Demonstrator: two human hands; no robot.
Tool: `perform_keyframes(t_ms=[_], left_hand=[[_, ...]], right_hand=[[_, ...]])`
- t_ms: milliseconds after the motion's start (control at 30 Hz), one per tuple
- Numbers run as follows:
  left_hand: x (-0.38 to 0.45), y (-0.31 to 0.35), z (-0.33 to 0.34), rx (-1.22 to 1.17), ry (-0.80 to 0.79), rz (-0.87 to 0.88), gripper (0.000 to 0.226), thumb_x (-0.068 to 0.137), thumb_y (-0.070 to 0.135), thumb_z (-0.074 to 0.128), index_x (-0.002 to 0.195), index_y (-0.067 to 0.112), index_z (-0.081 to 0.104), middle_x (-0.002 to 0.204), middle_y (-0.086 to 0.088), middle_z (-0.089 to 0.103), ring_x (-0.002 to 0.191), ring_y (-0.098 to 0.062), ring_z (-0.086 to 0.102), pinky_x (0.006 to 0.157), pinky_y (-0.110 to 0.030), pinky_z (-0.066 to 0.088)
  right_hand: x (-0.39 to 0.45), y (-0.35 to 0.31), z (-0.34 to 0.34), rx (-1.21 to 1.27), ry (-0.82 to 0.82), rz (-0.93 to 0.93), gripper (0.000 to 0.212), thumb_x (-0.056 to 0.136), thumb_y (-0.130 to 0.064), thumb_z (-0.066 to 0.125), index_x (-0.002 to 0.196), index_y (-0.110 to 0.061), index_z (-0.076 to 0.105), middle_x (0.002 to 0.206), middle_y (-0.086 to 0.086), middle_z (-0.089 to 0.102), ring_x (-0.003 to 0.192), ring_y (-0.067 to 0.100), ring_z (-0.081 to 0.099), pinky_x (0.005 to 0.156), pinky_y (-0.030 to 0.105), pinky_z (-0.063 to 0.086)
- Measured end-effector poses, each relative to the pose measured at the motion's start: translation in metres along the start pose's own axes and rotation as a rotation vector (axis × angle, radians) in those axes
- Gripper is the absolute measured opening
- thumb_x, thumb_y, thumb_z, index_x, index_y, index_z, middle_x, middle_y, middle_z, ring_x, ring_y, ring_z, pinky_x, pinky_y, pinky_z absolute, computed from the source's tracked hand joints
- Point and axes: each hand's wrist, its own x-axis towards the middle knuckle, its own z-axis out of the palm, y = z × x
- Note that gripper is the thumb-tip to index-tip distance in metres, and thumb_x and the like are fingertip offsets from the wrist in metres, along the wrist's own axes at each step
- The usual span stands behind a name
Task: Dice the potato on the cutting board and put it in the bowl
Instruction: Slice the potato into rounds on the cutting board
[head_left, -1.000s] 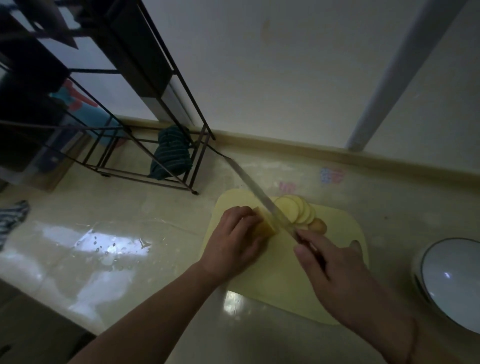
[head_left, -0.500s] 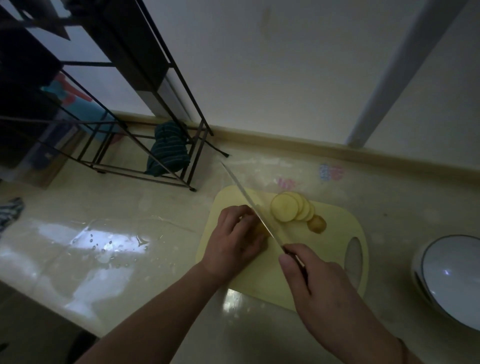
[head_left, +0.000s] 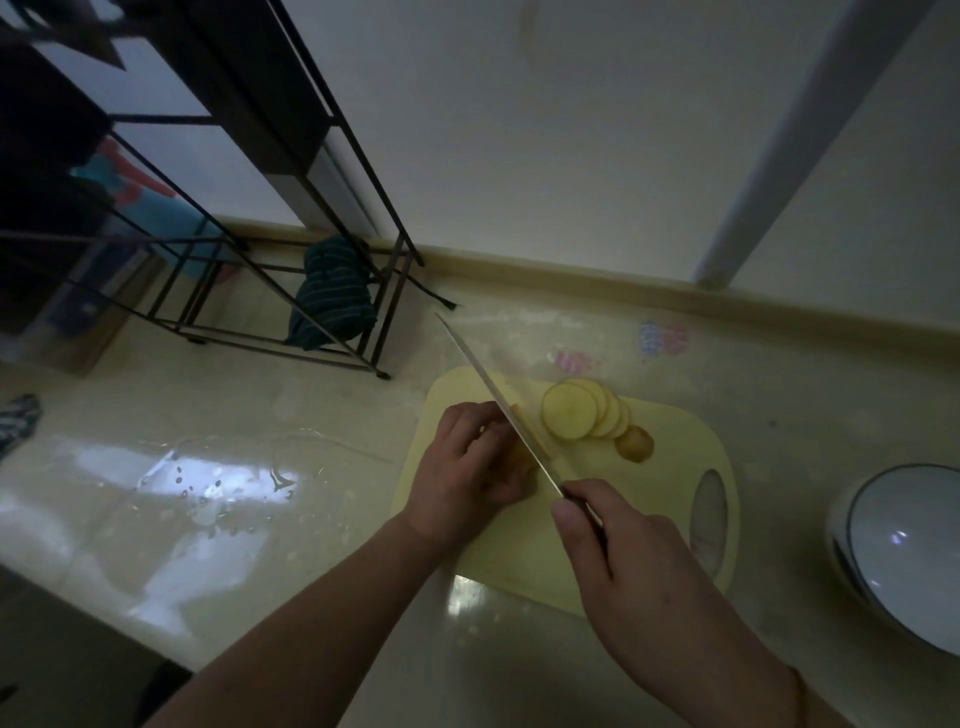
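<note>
Potato piece (head_left: 521, 457) on yellow cutting board (head_left: 670, 431), mostly hidden under left hand (head_left: 464, 475), whose fingers curl over and grip it. Knife (head_left: 498, 402) blade runs diagonally along that hand's right side; right hand (head_left: 631, 577) clenched round the handle. Fanned potato slices (head_left: 576, 413) just beyond, a skin-covered end piece (head_left: 635, 442) touching them. Bowl (head_left: 904, 551) on desk (head_left: 208, 415), right of board. Black wire rack (head_left: 291, 218) with striped cloth (head_left: 332, 296), far left.

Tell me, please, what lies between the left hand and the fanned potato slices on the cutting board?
In the head view, the knife blade runs between the left hand and the potato slices, with a freshly cut piece leaning beside it.
</note>
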Motion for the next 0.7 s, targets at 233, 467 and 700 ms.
perform_keyframes(t_ms=[233,467,700], left_hand=[[0.007,-0.002,0.000,-0.020,-0.006,0.030,0.045,0.071,0.014,0.088,0.101,0.014,0.054,0.110,-0.003,0.051,0.090,-0.029,0.057,0.085,-0.025,0.042],[0.012,-0.007,0.002,-0.027,-0.010,0.086,0.043,0.072,0.013,0.087,0.093,0.016,0.049,0.101,-0.003,0.049,0.082,-0.028,0.056,0.071,-0.031,0.047],[0.018,-0.017,0.002,-0.041,-0.052,0.140,0.043,0.072,0.018,0.084,0.093,0.013,0.047,0.094,-0.002,0.043,0.077,-0.027,0.051,0.055,-0.039,0.047]], right_hand=[[0.003,-0.003,-0.004,0.018,-0.023,-0.003,0.042,0.088,-0.062,0.022,0.099,-0.036,0.053,0.069,-0.024,0.058,0.064,0.006,0.057,0.058,0.026,0.041],[0.006,-0.002,-0.004,0.005,0.014,-0.011,0.039,0.091,-0.058,0.023,0.091,-0.033,0.052,0.060,-0.007,0.056,0.064,0.006,0.057,0.060,0.026,0.041],[0.016,-0.001,-0.005,0.041,0.017,-0.014,0.037,0.092,-0.056,0.027,0.078,-0.029,0.050,0.058,-0.001,0.054,0.058,0.010,0.054,0.057,0.030,0.040]])
